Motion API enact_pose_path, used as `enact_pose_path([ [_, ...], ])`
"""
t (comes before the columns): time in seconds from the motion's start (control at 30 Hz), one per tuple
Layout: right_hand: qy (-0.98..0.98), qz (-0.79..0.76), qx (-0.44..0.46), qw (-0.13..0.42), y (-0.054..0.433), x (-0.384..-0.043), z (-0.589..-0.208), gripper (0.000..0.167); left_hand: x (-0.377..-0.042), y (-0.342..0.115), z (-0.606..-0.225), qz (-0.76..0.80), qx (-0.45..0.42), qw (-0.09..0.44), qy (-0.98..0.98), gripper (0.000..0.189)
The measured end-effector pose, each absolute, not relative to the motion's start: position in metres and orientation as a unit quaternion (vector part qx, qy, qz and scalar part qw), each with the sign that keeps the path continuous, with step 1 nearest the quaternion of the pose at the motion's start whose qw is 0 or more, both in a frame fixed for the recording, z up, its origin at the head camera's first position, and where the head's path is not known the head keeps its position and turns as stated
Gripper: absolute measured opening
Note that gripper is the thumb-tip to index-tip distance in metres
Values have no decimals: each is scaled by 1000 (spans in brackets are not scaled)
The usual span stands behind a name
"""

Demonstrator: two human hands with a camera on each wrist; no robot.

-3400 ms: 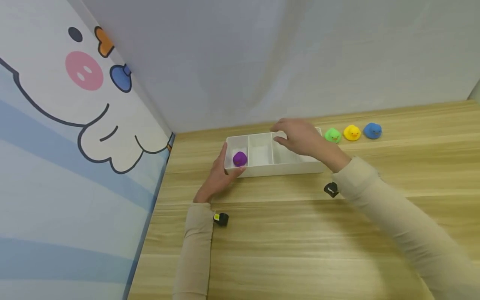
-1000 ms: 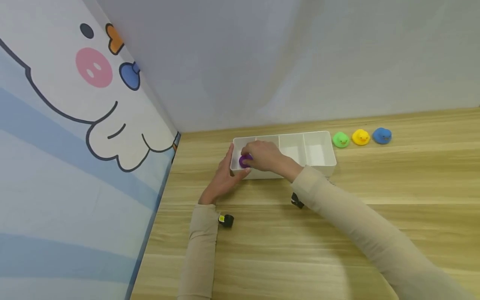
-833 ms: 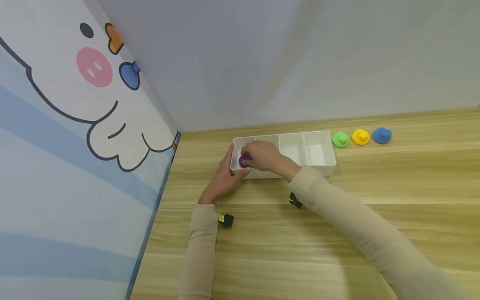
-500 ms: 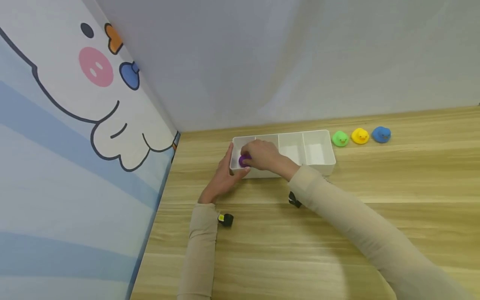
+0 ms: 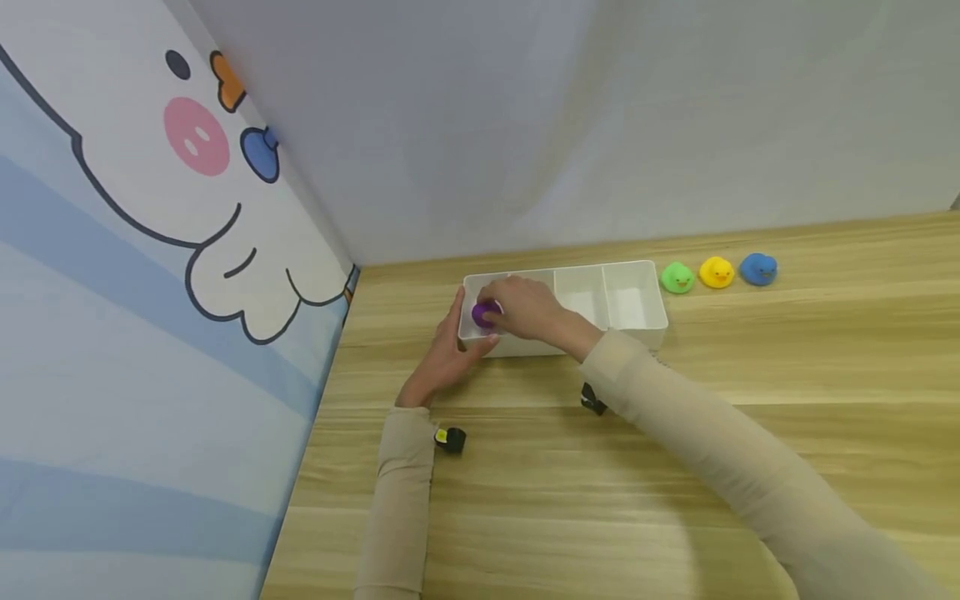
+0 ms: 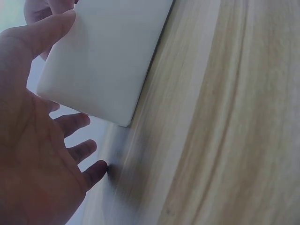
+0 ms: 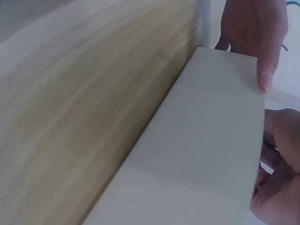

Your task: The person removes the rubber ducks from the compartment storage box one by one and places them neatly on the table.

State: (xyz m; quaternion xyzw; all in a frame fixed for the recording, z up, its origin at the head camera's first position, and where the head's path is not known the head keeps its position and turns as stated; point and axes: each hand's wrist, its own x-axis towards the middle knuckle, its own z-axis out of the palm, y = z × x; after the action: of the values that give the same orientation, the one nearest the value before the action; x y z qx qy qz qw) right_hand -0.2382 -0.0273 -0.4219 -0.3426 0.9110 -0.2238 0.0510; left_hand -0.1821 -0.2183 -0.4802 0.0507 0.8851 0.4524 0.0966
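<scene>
A white four-part box stands at the back of the wooden table. My left hand holds its left end, with the thumb on the front rim and the fingers around the end wall. Reaching into the leftmost compartment, my right hand pinches a purple rubber duck, which its fingers partly cover. In the left wrist view the box's outer wall shows beside the left thumb. The right wrist view has the front wall, with the right fingers curled beyond the rim; the duck is hidden there.
To the right of the box sit a green duck, a yellow duck and a blue duck in a row. A plain wall rises behind the table. A cartoon-printed panel borders the left.
My right hand has moved left from above the box's middle and taken hold of the purple duck. The duck has just shifted slightly upward in view. My left hand keeps its hold.
</scene>
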Motion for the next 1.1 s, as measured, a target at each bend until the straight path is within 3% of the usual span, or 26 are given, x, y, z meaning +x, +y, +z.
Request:
enact_pose_path([
  [0.57, 908, -242, -342, 8, -3, -230, -390, 29, -183, -223, -480, 444, 58, 98, 888, 106],
  [1.1, 913, -256, -318, -22, 66, -236, -387, 30, -188, -217, -479, 429, 50, 87, 898, 105],
])
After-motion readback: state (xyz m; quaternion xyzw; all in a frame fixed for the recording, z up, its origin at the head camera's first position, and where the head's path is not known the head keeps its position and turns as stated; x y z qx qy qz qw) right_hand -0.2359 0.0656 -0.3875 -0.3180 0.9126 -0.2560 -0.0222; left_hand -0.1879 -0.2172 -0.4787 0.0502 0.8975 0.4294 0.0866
